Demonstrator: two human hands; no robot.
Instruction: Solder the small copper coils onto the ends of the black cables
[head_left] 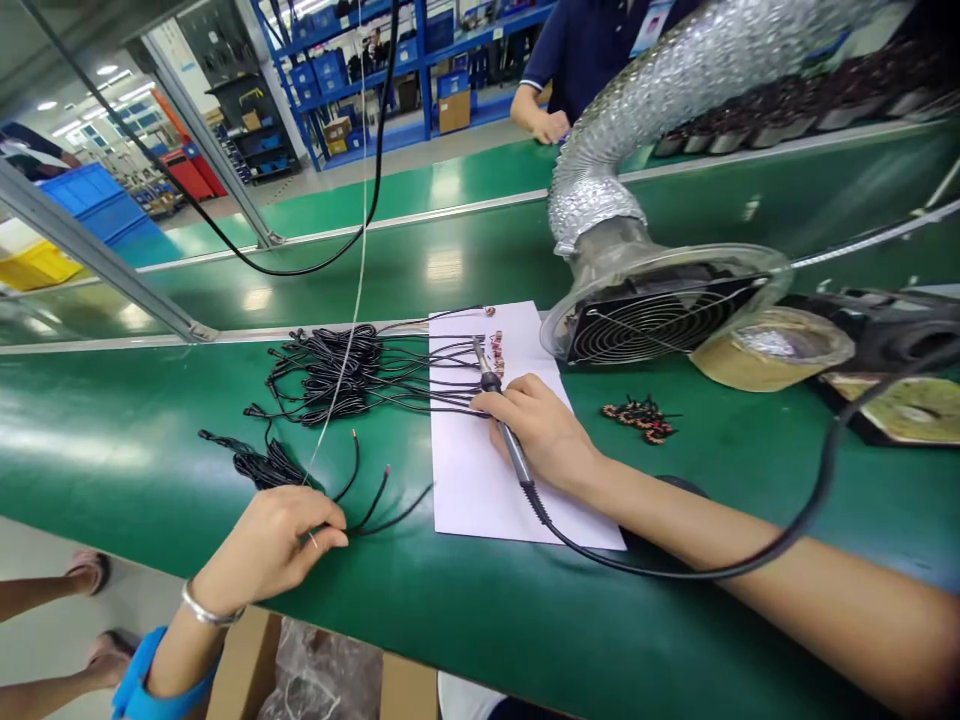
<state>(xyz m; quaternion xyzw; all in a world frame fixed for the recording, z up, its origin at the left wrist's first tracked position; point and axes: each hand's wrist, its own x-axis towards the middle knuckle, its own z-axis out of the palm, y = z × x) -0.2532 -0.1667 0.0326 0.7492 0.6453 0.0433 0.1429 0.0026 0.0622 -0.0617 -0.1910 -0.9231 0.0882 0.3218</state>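
My right hand (538, 425) is closed round a soldering iron (491, 385), held like a pen, tip pointing away over a white sheet (480, 480). The tip sits near wire ends and small reddish parts (496, 352) on the sheet. My left hand (274, 545) rests on the green belt near its front edge, fingers pinched on a thin solder wire (352, 330) that runs up out of view. Loose black cables (375, 505) lie at its fingertips. A bundle of black cables (334, 375) lies left of the sheet.
A fume extractor fan (660, 315) with a silver hose (660, 90) stands behind the sheet. A tape roll (772, 345) and a small pile of coils (641, 418) lie right. Another person (577, 60) stands across the far belt. A cardboard box (255, 670) sits below the edge.
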